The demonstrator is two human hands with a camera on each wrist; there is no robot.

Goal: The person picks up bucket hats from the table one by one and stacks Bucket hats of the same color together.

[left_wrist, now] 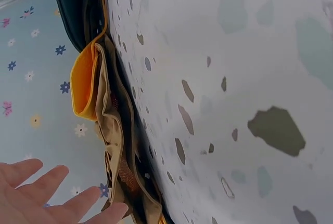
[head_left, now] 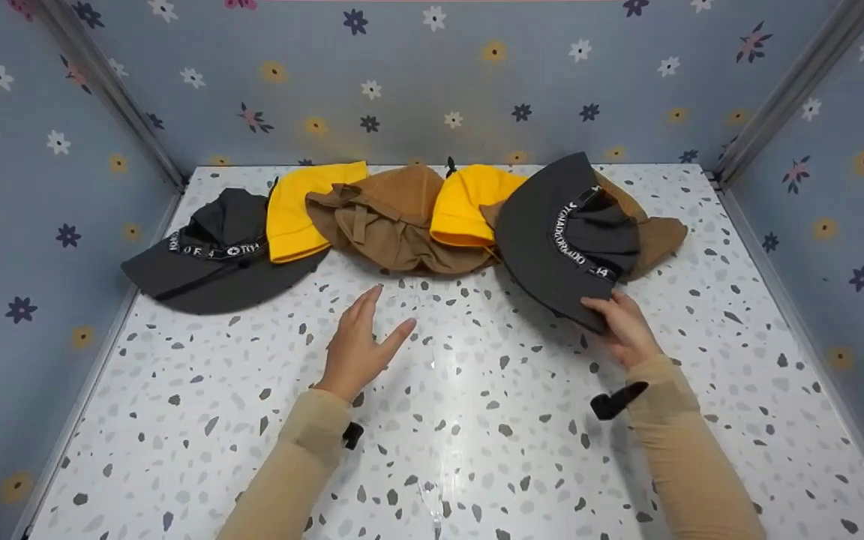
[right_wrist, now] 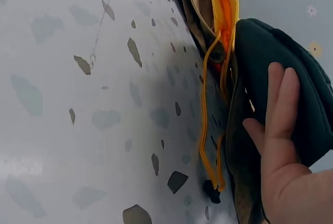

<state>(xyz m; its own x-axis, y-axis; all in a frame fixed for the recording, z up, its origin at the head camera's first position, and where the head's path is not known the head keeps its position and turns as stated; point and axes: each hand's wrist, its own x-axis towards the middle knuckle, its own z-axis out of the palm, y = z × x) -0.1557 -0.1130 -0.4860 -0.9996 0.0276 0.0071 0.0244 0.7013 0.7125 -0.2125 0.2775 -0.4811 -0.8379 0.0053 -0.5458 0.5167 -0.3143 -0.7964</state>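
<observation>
Beyond right grip [head_left: 631,330]: dark hat [head_left: 533,232], held at near brim edge [head_left: 578,313].

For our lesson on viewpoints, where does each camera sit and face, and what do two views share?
Head: on the head, facing forward and down at the hats; left hand, right hand and forearms show.
Left wrist: worn there, looking across the table toward the hats; left fingers show.
Right wrist: worn there, facing the held dark hat; right hand shows.
Both wrist views share the yellow hat beside that dark hat.
</observation>
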